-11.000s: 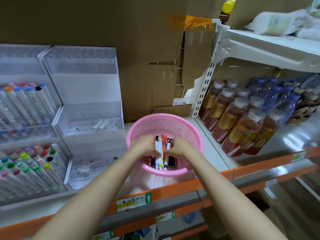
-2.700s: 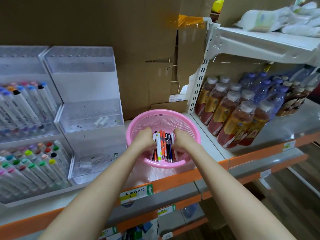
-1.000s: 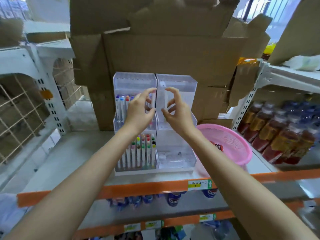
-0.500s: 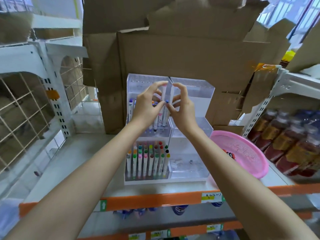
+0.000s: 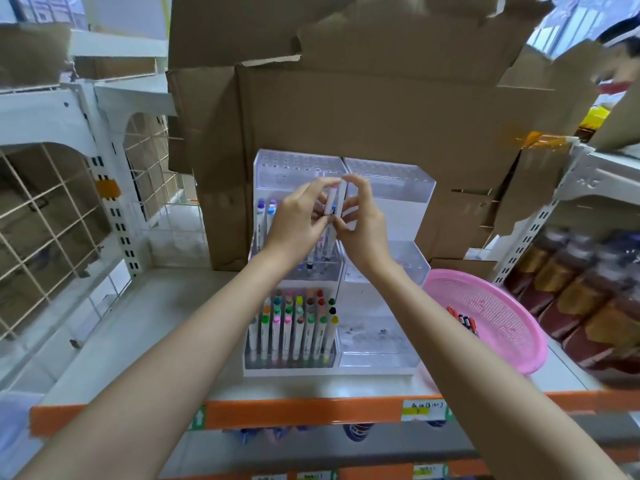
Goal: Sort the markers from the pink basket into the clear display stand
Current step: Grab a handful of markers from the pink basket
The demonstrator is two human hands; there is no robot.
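Two grips, left hand (image 5: pixel 298 221) and right hand (image 5: pixel 365 225), pinching slim white marker (image 5: pixel 331 202), clear tiered plastic stand (image 5: pixel 391 183) behind

Bright, even light; blurred, warped edges.

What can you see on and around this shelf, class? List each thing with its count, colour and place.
clear display stand: two units, transparent, centre of shelf
stored markers: many, white with coloured caps, stand's left unit
held marker: one, white with blue, in front of the stand's upper tier
pink basket: one, pink, right of stand
loose markers: a few, orange and dark, inside basket
bottles: several, amber and dark, blurred, right shelf
cardboard: brown, behind stand
wire grid: one, cream, far left
left hand: one, pinching held marker
right hand: one, pinching held marker
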